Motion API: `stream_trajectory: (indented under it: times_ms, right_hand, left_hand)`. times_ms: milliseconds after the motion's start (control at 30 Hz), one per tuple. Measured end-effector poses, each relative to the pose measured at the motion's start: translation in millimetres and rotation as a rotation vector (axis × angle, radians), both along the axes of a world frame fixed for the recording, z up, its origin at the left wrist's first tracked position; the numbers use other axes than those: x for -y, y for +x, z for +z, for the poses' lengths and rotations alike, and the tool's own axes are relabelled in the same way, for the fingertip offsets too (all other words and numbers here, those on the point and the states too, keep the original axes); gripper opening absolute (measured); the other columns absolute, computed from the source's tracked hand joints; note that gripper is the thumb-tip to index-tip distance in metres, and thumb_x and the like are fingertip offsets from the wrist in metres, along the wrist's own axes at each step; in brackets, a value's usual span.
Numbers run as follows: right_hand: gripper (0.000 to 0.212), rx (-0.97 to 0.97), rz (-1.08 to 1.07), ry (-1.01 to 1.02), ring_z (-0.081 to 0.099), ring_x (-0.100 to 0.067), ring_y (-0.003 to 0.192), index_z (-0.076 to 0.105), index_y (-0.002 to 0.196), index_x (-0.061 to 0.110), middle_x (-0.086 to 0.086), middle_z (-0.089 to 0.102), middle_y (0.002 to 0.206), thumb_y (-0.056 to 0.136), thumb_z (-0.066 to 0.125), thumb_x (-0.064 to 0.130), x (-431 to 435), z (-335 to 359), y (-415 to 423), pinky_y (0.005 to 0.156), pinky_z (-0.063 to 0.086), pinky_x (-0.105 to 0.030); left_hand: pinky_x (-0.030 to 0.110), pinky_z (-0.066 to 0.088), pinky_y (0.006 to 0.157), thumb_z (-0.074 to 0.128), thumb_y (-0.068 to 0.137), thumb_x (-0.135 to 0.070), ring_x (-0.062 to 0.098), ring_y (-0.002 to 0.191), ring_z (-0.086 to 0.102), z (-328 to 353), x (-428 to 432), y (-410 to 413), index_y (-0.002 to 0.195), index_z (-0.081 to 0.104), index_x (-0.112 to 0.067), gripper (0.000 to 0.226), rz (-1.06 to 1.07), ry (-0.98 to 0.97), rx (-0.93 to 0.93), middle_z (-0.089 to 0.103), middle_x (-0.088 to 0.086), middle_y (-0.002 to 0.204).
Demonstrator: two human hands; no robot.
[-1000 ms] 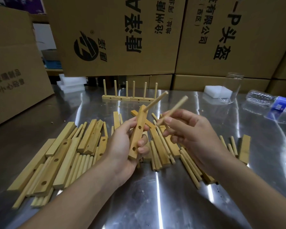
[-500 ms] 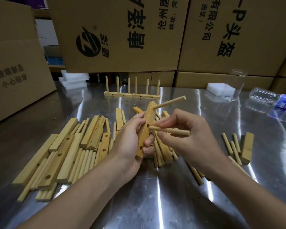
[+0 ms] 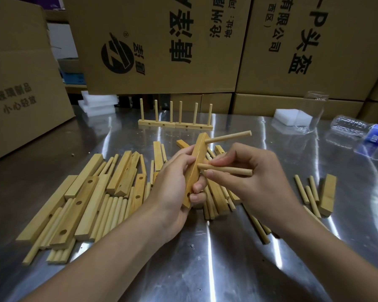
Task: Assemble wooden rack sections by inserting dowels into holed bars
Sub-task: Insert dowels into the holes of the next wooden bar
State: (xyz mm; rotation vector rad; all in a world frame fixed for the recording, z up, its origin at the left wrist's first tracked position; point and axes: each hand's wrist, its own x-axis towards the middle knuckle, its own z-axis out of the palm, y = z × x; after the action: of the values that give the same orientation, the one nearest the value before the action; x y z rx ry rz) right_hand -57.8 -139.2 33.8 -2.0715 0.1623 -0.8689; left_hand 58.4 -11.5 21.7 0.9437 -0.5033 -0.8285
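Left hand (image 3: 172,188) grips the bar (image 3: 195,168) above the tabletop (image 3: 205,258), long axis running near-to-far, one peg (image 3: 228,136) jutting right. Right hand (image 3: 255,182) pinches a dowel (image 3: 225,169) lying left-right, tip seemingly at the bar's hole.

You face: cardboard boxes (image 3: 162,51) behind steel desk (image 3: 205,269) | white foam blocks (image 3: 98,103) far-left | clear glass (image 3: 314,112) beside foam block (image 3: 289,116) | plastic bottle (image 3: 354,129) lying far-right
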Motion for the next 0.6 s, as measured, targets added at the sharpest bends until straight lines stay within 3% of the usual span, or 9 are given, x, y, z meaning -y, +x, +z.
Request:
stream_trajectory:
  times_ms: [67, 133, 233, 333, 433, 600]
  right_hand:
    - [0.014, -0.002, -0.097, -0.12, 0.075, -0.003, 0.081, 0.078, 0.089, 0.022, 0.016, 0.077, 0.083, 0.083, 0.089, 0.027, -1.8, -1.6, -1.0, 0.069, 0.053, -0.016]
    - [0.015, 0.023, -0.195, -0.261, 0.071, -0.002, 0.074, 0.079, 0.089, 0.024, 0.021, 0.073, 0.078, 0.082, 0.089, 0.033, -3.3, -2.5, -2.0, 0.063, 0.049, -0.014]
    - [0.016, 0.005, -0.219, -0.467, 0.066, -0.006, 0.073, 0.079, 0.1, 0.027, 0.016, 0.071, 0.082, 0.092, 0.076, 0.04, -2.8, 0.2, -3.1, 0.063, 0.055, -0.033]
    - [0.021, -0.033, -0.178, -0.583, 0.067, -0.01, 0.075, 0.078, 0.109, 0.026, 0.012, 0.072, 0.088, 0.099, 0.067, 0.042, 2.4, 2.7, -3.9, 0.063, 0.056, -0.042]
    - [0.023, -0.011, -0.169, -0.566, 0.072, -0.009, 0.081, 0.081, 0.11, 0.024, 0.012, 0.078, 0.095, 0.1, 0.069, 0.04, 2.6, 2.4, -3.8, 0.066, 0.059, -0.041]
    - [0.012, 0.022, -0.079, -0.418, 0.071, 0.008, 0.104, 0.084, 0.101, 0.021, 0.02, 0.078, 0.111, 0.101, 0.073, 0.025, -4.5, -0.5, -3.8, 0.083, 0.061, -0.027]
  left_hand:
    - [0.021, 0.033, 0.043, 0.037, 0.113, -0.019, 0.009, 0.055, 0.043, -0.1, -0.3, -0.4, 0.143, 0.059, -0.025, 0.037, 0.036, 0.023, 0.058, 0.053, 0.005, 0.076]
    - [0.022, 0.033, 0.044, 0.037, 0.114, -0.019, 0.009, 0.057, 0.045, 0.7, -0.7, -0.7, 0.142, 0.06, -0.026, 0.037, 0.067, 0.038, 0.115, 0.053, 0.008, 0.082]
    - [0.024, 0.035, 0.048, 0.039, 0.115, -0.023, 0.01, 0.064, 0.051, 2.8, -1.4, -3.0, 0.135, 0.066, -0.031, 0.035, 0.065, 0.034, 0.172, 0.058, 0.006, 0.085]
    - [0.029, 0.051, 0.063, 0.039, 0.115, -0.033, 0.013, 0.084, 0.066, 4.3, -2.7, -7.0, 0.128, 0.07, -0.043, 0.034, 0.079, 0.091, 0.272, 0.071, 0.001, 0.1]
    - [0.031, 0.06, 0.077, 0.037, 0.114, -0.045, 0.012, 0.102, 0.072, 4.9, -4.5, -12.8, 0.131, 0.062, -0.048, 0.03, 0.058, 0.067, 0.32, 0.074, -0.003, 0.116]
    - [0.027, 0.062, 0.075, 0.032, 0.113, -0.046, 0.014, 0.111, 0.074, 3.5, -5.3, -16.6, 0.136, 0.051, -0.046, 0.029, 0.057, 0.011, 0.42, 0.075, -0.007, 0.117]
